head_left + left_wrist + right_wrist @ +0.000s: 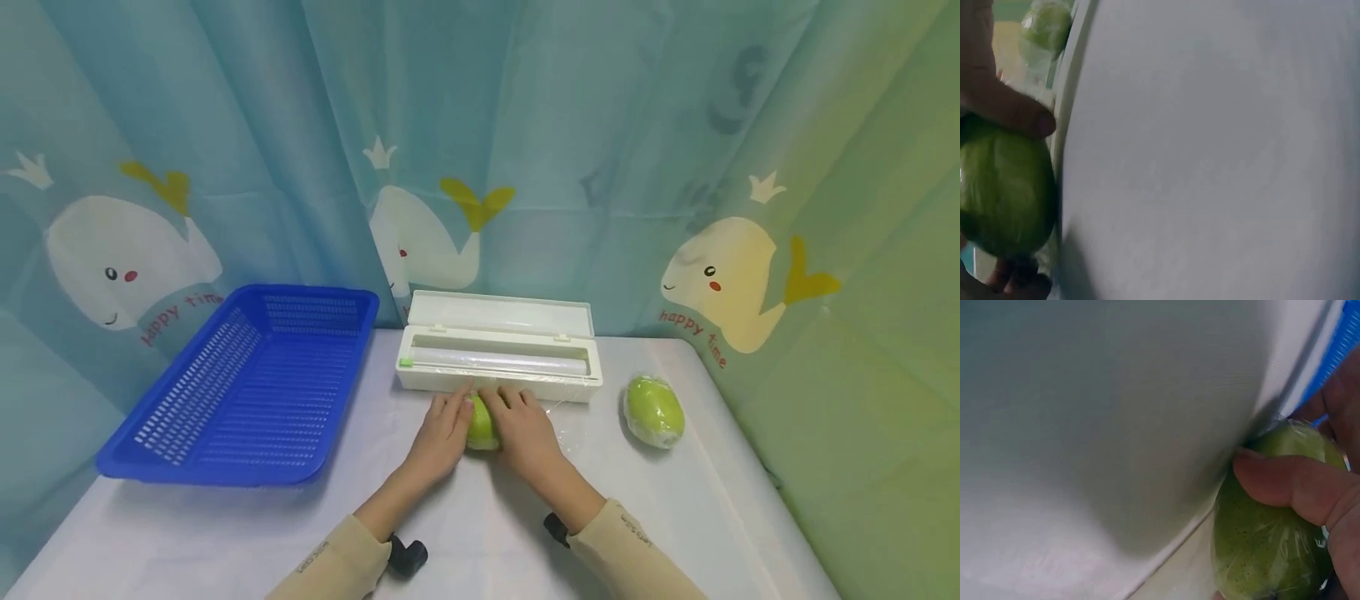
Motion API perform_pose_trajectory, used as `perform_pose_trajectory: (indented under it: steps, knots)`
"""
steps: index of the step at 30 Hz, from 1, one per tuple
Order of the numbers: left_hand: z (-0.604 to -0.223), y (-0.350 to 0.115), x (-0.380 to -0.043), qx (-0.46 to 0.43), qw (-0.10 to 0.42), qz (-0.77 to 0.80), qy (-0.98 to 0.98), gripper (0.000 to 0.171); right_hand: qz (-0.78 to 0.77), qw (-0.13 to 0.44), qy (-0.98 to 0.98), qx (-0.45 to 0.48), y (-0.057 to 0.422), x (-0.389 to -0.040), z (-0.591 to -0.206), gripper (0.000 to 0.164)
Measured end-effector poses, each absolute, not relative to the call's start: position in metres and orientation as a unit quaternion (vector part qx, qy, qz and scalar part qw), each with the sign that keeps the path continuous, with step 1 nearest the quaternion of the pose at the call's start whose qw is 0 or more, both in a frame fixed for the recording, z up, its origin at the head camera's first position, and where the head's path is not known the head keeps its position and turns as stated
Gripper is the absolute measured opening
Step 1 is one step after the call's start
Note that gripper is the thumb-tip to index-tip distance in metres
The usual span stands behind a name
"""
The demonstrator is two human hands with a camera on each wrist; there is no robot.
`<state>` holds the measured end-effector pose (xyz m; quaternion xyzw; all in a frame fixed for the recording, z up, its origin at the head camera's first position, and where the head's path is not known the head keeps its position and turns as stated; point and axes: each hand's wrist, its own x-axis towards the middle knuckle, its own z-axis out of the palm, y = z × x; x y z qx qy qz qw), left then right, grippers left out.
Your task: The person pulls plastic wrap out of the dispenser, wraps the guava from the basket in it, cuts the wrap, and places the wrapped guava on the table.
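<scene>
Both hands hold one smooth, oval green fruit [483, 423] near the table's middle, just in front of the white cling film box [498, 385]. My left hand [444, 435] grips its left side and my right hand [527, 432] its right side. In the right wrist view, clear film wraps the speckled green skin of the fruit [1266, 550], and the right thumb [1291, 484] lies across it. The left wrist view has the left thumb [1016, 112] on top of the fruit [1007, 187]. Loose clear film [566, 425] spreads beside the right hand.
Behind the hands, the box's lid [501, 313] stands raised, showing a film roll [498, 361] inside. A second film-wrapped green fruit [654, 411] lies to the right. On the left sits a blue plastic basket [213, 473]. A patterned curtain [555, 167] hangs behind the table.
</scene>
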<state>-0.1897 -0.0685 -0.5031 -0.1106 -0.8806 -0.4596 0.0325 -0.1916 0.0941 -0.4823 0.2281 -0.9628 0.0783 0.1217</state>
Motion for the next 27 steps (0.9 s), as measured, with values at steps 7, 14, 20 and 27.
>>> perform_pose_trajectory:
  steps: [7,14,20,27]
  knots:
    - [-0.498,-0.069,-0.194,-0.100,0.010,-0.469,-0.878,0.052,0.100,0.099,-0.967,0.212,0.093,-0.193,-0.486,0.097]
    - [-0.494,-0.080,-0.200,-0.038,-0.038,-0.536,-0.843,0.053,0.111,0.107,-0.959,0.238,0.089,-0.192,-0.484,0.094]
    - [-0.480,-0.088,-0.178,-0.068,0.048,-0.503,-0.860,0.039,0.078,0.140,-0.956,0.246,0.086,-0.191,-0.485,0.082]
    - [-0.469,-0.060,-0.171,-0.177,0.054,-0.392,-0.901,0.050,0.081,0.127,-0.953,0.262,0.098,-0.185,-0.483,0.098]
